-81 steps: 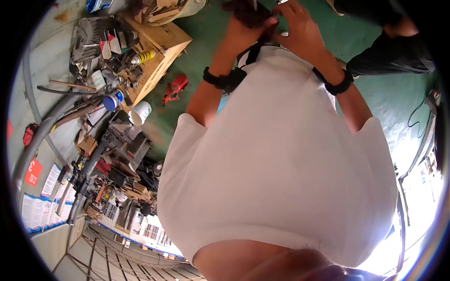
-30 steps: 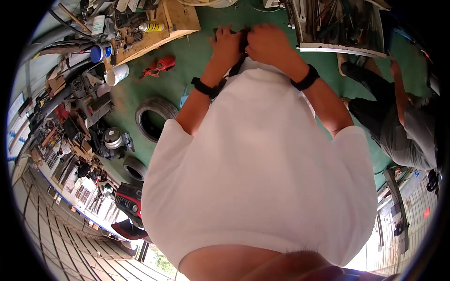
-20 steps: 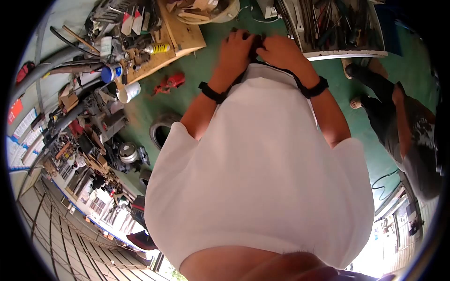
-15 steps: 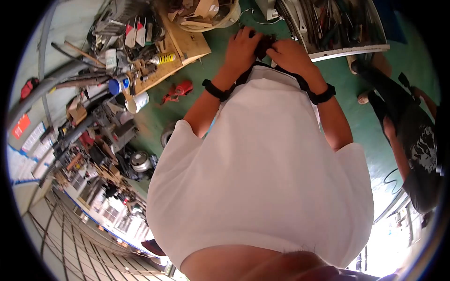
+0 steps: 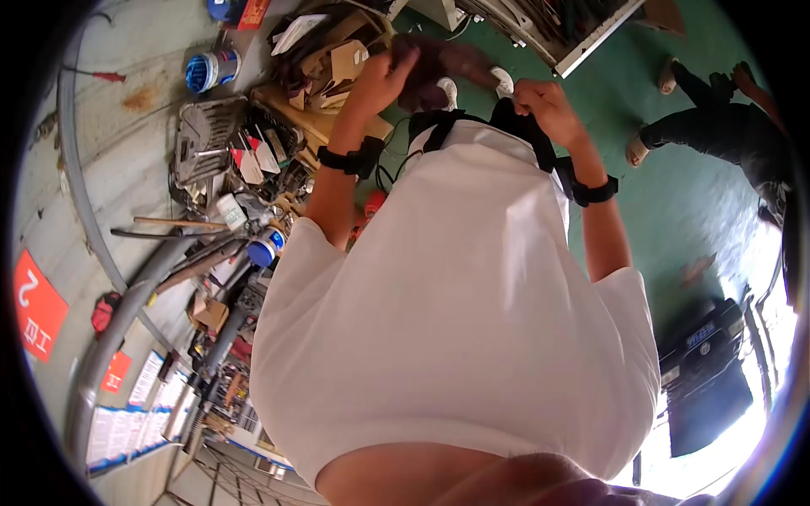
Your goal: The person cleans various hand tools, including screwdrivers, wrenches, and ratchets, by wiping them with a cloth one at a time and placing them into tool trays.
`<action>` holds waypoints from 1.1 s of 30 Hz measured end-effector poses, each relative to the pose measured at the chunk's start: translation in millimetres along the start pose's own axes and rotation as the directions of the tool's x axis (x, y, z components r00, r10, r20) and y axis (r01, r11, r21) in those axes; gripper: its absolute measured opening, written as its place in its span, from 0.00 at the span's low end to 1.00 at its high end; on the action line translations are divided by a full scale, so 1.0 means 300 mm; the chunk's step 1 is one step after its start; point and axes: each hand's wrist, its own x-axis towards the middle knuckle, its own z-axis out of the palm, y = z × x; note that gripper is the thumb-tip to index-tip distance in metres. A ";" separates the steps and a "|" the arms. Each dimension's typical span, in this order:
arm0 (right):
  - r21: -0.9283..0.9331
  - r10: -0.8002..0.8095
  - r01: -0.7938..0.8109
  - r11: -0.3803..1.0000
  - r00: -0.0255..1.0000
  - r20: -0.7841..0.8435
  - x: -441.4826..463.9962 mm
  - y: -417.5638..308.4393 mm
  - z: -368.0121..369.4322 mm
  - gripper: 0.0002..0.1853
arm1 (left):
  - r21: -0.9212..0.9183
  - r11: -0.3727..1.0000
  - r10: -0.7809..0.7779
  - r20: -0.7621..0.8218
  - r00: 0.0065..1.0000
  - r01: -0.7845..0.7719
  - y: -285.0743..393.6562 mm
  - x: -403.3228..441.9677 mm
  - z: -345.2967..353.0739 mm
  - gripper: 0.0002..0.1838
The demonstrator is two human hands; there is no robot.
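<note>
Curled fingers of my left hand (image 5: 377,83) grip a dark reddish-brown cloth (image 5: 429,63), which is blurred and spreads out to the right over the green floor. Apart from it, my right hand (image 5: 548,110) is held at the right of my waist, its fingers curled in with nothing visible in them. Black bands circle both wrists. Between my arms is my white shirt (image 5: 472,287), and beyond its hem are my dark trousers and white shoes (image 5: 504,82).
On the left, a cluttered bench holds a grey tray (image 5: 198,139), a blue-and-white tub (image 5: 266,246) and cardboard scraps (image 5: 346,61). An open tool drawer (image 5: 582,51) is at the top. Another person's dark-trousered legs (image 5: 692,139) are at right, near a black case (image 5: 704,350).
My hands have moved apart, and the cloth now trails from my left hand only. The view has swung, bringing the bench closer to centre and a black case into view at right.
</note>
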 end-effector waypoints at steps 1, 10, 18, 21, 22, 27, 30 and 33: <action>0.003 0.004 -0.004 1.000 1.000 -0.020 -0.003 -0.011 0.001 0.11 | 0.009 1.000 0.011 0.014 1.000 -0.011 0.024 0.004 0.001 0.23; -0.033 -0.216 0.214 0.976 0.959 -0.182 0.005 -0.073 -0.031 0.11 | -0.849 0.521 0.382 0.328 0.864 0.091 0.055 0.112 0.192 0.29; 0.160 0.070 -0.091 0.983 0.989 0.134 -0.062 -0.140 -0.246 0.13 | -0.757 0.646 0.515 0.339 0.787 -0.097 0.264 0.139 0.200 0.36; 0.159 -0.024 -0.026 0.987 0.951 0.307 -0.086 -0.132 -0.357 0.14 | -0.870 0.489 0.593 0.379 0.710 0.056 0.293 0.182 0.242 0.37; 0.154 -0.032 -0.017 0.988 0.949 0.315 -0.097 -0.129 -0.390 0.14 | -0.918 0.390 0.690 0.342 0.638 0.070 0.305 0.202 0.258 0.39; 0.181 -0.078 0.004 0.984 0.913 0.401 -0.155 -0.063 -0.532 0.15 | -0.658 0.688 0.619 0.313 0.721 -0.305 0.401 0.218 0.359 0.43; 0.253 -0.046 -0.066 0.965 0.909 0.414 -0.158 -0.050 -0.587 0.13 | -0.449 0.839 0.456 0.271 0.848 -0.308 0.558 0.181 0.404 0.36; 0.280 -0.061 -0.030 0.960 0.948 0.312 -0.163 -0.029 -0.600 0.13 | -0.771 0.637 0.299 0.236 0.925 -0.009 0.554 0.173 0.560 0.29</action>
